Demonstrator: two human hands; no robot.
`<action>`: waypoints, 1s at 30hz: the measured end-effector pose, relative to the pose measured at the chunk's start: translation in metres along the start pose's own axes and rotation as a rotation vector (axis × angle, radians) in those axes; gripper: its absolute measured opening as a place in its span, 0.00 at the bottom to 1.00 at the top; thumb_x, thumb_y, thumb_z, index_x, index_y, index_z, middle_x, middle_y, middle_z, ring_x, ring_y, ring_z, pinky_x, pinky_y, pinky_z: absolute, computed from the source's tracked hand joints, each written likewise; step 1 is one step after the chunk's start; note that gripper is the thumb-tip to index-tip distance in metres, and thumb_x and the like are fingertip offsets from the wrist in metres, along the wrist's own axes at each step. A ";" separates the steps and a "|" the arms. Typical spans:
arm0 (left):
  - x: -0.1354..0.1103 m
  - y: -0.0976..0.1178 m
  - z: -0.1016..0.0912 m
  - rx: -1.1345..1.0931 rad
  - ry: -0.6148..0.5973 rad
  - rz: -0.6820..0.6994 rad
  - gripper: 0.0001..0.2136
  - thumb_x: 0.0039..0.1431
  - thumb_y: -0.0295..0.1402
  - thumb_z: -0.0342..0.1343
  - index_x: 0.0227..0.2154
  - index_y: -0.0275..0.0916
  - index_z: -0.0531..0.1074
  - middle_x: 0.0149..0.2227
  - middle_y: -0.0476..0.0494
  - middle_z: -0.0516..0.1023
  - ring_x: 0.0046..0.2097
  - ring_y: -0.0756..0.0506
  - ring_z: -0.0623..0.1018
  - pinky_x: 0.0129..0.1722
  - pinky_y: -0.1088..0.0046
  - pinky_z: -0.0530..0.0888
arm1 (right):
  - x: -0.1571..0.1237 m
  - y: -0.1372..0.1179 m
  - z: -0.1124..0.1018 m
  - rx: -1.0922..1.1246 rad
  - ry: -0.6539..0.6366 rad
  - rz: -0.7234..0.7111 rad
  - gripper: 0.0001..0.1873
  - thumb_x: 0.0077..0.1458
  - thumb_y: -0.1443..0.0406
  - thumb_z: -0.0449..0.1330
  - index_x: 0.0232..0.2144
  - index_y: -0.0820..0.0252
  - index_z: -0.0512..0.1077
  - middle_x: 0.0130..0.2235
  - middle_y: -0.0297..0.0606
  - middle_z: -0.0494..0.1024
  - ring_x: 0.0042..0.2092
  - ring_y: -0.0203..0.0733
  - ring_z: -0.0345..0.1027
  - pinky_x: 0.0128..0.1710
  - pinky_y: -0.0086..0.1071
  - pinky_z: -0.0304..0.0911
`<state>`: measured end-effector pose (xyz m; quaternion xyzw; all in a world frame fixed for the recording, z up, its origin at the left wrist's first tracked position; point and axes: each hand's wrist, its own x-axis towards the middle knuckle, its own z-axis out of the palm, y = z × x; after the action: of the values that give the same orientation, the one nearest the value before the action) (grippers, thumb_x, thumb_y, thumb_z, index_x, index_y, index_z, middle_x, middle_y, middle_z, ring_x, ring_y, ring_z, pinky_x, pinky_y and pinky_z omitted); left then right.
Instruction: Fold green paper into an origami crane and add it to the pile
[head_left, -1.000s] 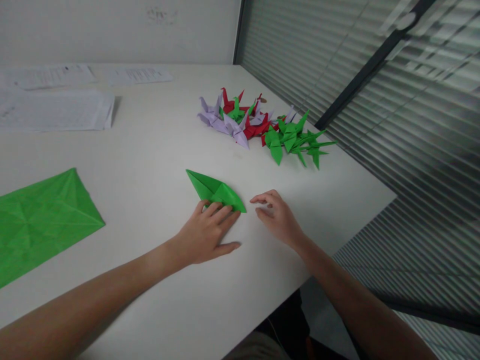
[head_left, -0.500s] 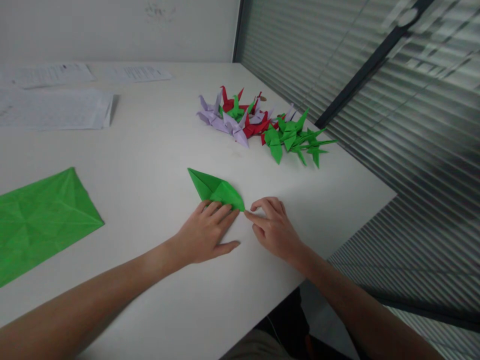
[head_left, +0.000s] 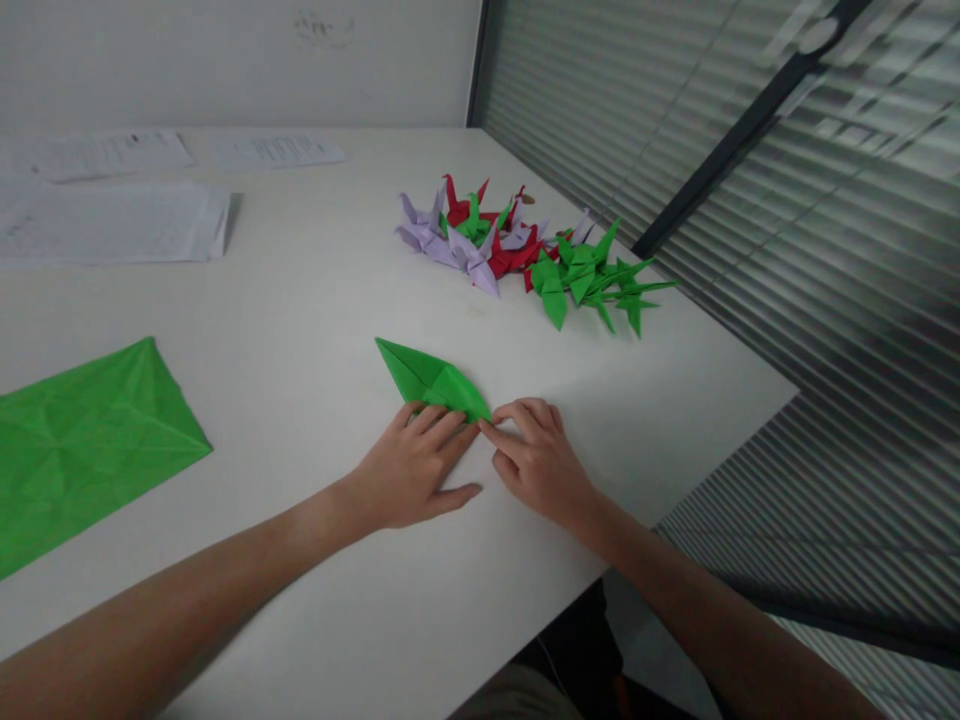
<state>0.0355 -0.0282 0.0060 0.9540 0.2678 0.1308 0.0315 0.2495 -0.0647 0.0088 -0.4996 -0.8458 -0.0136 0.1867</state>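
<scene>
A partly folded piece of green origami paper [head_left: 431, 372] lies on the white table, one long point aimed at the upper left. My left hand [head_left: 416, 465] rests flat across its near edge, fingers stretched out and thumb spread away, pressing the paper down. At the paper's right-hand tip, my right hand [head_left: 541, 455] is closed, its fingertips pinched round the corner. The near edge of the paper is hidden under my left fingers. Off to the left lies an unfolded green sheet [head_left: 82, 450] with creases across it.
A cluster of folded paper cranes in lilac [head_left: 472, 262], red [head_left: 514, 255] and green [head_left: 581, 270] stands at the back right. Printed papers [head_left: 112, 222] lie at the far left. Window blinds [head_left: 787, 250] run along the table's right edge.
My right hand has moved slightly left, and its fingertips have closed in on the tip of the green paper. My left hand stays flat in place.
</scene>
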 end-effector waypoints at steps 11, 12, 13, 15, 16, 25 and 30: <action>-0.002 -0.011 0.002 -0.048 0.024 0.063 0.32 0.65 0.50 0.46 0.62 0.28 0.60 0.62 0.28 0.65 0.65 0.33 0.63 0.65 0.49 0.56 | 0.000 0.022 -0.016 -0.110 0.023 -0.047 0.12 0.57 0.72 0.56 0.40 0.57 0.77 0.45 0.43 0.75 0.51 0.53 0.57 0.50 0.48 0.55; -0.001 -0.011 0.003 -0.053 0.012 0.064 0.33 0.65 0.50 0.46 0.62 0.28 0.60 0.63 0.28 0.64 0.65 0.33 0.63 0.65 0.49 0.57 | 0.000 0.018 -0.016 -0.103 0.012 -0.055 0.13 0.58 0.70 0.56 0.43 0.57 0.76 0.46 0.44 0.75 0.51 0.53 0.58 0.50 0.48 0.55; -0.001 -0.012 0.003 -0.059 0.002 0.067 0.33 0.65 0.51 0.46 0.63 0.28 0.59 0.63 0.28 0.63 0.65 0.33 0.63 0.65 0.49 0.57 | 0.001 0.013 -0.014 -0.093 0.000 -0.066 0.13 0.59 0.68 0.56 0.45 0.57 0.75 0.47 0.44 0.75 0.52 0.53 0.58 0.50 0.49 0.55; -0.001 -0.013 0.003 -0.072 -0.012 0.079 0.33 0.65 0.50 0.46 0.63 0.28 0.57 0.64 0.29 0.62 0.66 0.33 0.62 0.65 0.48 0.58 | 0.001 0.005 -0.011 -0.085 -0.001 -0.083 0.14 0.61 0.62 0.57 0.48 0.58 0.74 0.51 0.46 0.73 0.54 0.55 0.57 0.52 0.50 0.55; -0.001 -0.013 0.002 -0.078 -0.018 0.085 0.33 0.66 0.50 0.46 0.64 0.28 0.57 0.64 0.29 0.62 0.66 0.33 0.62 0.65 0.48 0.58 | 0.002 0.002 -0.009 -0.081 0.010 -0.085 0.16 0.61 0.60 0.57 0.49 0.58 0.73 0.54 0.47 0.71 0.55 0.56 0.56 0.52 0.51 0.55; 0.000 -0.014 0.002 -0.077 0.010 0.082 0.31 0.65 0.49 0.47 0.62 0.30 0.60 0.62 0.29 0.65 0.64 0.32 0.65 0.62 0.47 0.63 | 0.009 0.031 0.006 -0.019 0.164 0.114 0.11 0.61 0.71 0.54 0.42 0.58 0.75 0.40 0.43 0.74 0.41 0.45 0.67 0.44 0.41 0.62; -0.001 -0.014 0.002 -0.089 0.034 0.067 0.30 0.65 0.49 0.48 0.61 0.31 0.62 0.61 0.29 0.67 0.63 0.33 0.66 0.62 0.46 0.63 | 0.006 0.037 0.009 -0.013 0.120 0.084 0.11 0.60 0.71 0.55 0.35 0.58 0.77 0.32 0.39 0.72 0.35 0.43 0.66 0.40 0.38 0.63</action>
<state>0.0286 -0.0169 0.0025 0.9578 0.2300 0.1599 0.0651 0.2760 -0.0392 -0.0034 -0.5341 -0.8113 -0.0411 0.2342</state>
